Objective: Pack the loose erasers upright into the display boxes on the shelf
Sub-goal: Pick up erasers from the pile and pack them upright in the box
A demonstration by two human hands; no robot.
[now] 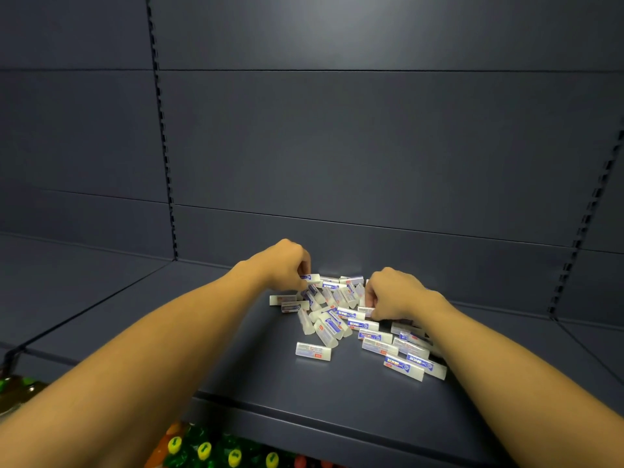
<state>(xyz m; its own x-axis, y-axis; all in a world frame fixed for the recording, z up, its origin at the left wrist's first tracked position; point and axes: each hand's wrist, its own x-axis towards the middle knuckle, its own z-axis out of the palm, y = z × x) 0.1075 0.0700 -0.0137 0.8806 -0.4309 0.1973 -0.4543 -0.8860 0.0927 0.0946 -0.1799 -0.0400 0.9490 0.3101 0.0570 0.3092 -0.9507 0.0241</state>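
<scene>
Head camera view looks down on a dark blue-grey shelf [256, 373] where a heap of loose erasers [341, 319] lies scattered, most flat on their sides, some piled across one another, in white sleeves with blue and red print. One eraser [313, 351] lies apart at the near left of the heap, and a few more trail to the near right beside the right forearm. Left hand [287, 265] reaches into the far left edge of the heap, its fingers [304, 266] curled down and pinching the end of an eraser [312, 278] that sits at the top of the pile. Right hand [391, 293] rests on the right side of the heap, knuckles up, with curled fingers closed around one or more erasers, though how many I cannot tell. Below the shelf's front edge, green and orange packaged goods [216, 449] with yellow caps show on a lower level.
</scene>
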